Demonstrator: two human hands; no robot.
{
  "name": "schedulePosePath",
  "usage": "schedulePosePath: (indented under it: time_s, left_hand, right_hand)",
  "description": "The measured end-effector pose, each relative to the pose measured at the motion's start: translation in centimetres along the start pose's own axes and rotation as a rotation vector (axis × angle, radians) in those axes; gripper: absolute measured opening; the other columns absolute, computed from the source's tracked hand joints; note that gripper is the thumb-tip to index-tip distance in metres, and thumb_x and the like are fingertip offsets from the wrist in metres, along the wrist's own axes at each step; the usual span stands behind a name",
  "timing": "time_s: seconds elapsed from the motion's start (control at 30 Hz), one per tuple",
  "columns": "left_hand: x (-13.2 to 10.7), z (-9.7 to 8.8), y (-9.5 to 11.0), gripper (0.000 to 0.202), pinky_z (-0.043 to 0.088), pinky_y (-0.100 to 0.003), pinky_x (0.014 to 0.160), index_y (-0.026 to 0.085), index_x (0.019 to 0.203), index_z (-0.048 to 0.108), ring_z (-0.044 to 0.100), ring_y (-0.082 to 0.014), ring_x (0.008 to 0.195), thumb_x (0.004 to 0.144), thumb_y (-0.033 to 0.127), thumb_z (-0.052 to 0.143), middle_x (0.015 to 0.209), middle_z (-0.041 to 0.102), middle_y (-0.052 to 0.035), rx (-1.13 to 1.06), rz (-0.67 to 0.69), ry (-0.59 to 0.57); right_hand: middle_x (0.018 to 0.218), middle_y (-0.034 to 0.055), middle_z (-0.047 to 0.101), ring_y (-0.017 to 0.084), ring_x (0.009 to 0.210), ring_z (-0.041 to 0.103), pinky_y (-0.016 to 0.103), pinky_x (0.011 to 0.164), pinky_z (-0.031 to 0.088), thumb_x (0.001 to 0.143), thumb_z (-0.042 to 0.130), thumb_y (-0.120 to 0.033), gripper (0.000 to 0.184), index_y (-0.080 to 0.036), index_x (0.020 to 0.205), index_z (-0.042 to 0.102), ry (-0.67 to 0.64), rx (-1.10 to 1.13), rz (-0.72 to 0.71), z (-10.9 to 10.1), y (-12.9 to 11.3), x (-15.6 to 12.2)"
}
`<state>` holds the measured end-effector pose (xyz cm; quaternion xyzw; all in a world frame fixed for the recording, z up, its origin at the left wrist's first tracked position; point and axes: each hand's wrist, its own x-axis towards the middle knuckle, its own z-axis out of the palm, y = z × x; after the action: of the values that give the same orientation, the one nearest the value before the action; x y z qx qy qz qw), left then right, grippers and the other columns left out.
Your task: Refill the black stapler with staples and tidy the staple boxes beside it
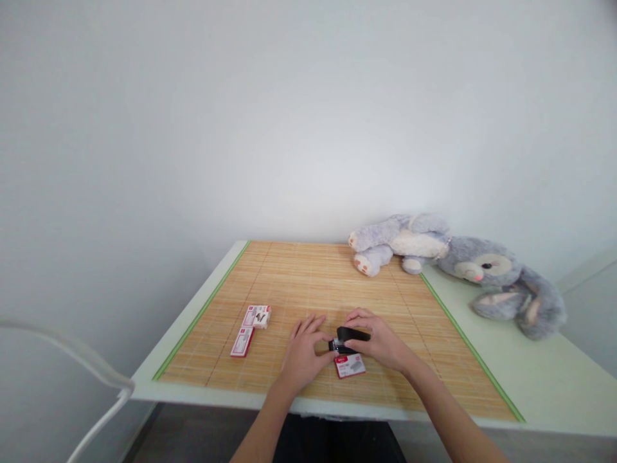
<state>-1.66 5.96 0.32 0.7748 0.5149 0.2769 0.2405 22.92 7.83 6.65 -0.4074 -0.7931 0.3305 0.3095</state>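
Observation:
A small black stapler [351, 337] lies on the bamboo mat [299, 283] near the front edge. My right hand [380, 341] curls over its right end and grips it. My left hand [304, 352] rests on the mat with fingers spread, its thumb touching the stapler's left end. A red-and-white staple box [349, 366] lies just in front of the stapler, between my hands.
Two more red-and-white staple boxes lie to the left, one [257, 316] behind the other [241, 341]. A grey plush rabbit [463, 263] lies at the back right against the wall. A white table [530, 360] bears the mat. A white cable [91, 366] curves at left.

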Motion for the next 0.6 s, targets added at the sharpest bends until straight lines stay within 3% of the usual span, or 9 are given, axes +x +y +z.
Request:
schedulePosePath:
  time_s: [0.33, 0.43, 0.6]
  left_hand:
    - [0.0, 0.0, 0.2, 0.028, 0.014, -0.055, 0.129, 0.036, 0.108, 0.077, 0.032, -0.0272, 0.156, 0.083, 0.049, 0.081, 0.161, 0.049, 0.0029, 0.013, 0.007, -0.004]
    - [0.0, -0.1, 0.2, 0.028, 0.014, -0.055, 0.129, 0.036, 0.108, 0.077, 0.033, -0.0275, 0.156, 0.084, 0.05, 0.08, 0.161, 0.049, 0.0026, 0.013, 0.008, -0.003]
    - [0.0, 0.0, 0.0, 0.033, 0.019, -0.055, 0.129, 0.036, 0.112, 0.076, 0.036, -0.0278, 0.154, 0.083, 0.048, 0.081, 0.161, 0.049, 0.0011, 0.023, 0.013, 0.006]
  right_hand:
    - [0.107, 0.0038, 0.071, 0.025, 0.104, 0.063, 0.039, 0.096, 0.049, 0.078, 0.08, -0.018, 0.012, -0.025, 0.088, 0.076, -0.058, -0.166, -0.033, 1.3, -0.4, 0.6]
    - [0.107, 0.0041, 0.071, 0.026, 0.105, 0.063, 0.04, 0.097, 0.049, 0.08, 0.08, -0.021, 0.015, -0.026, 0.094, 0.077, -0.053, -0.184, -0.02, 1.5, -0.1, 0.4]
    - [0.116, 0.0051, 0.07, 0.028, 0.111, 0.061, 0.042, 0.099, 0.048, 0.081, 0.081, -0.025, 0.037, -0.028, 0.116, 0.073, -0.019, -0.196, 0.034, 1.0, 1.5, -1.3]
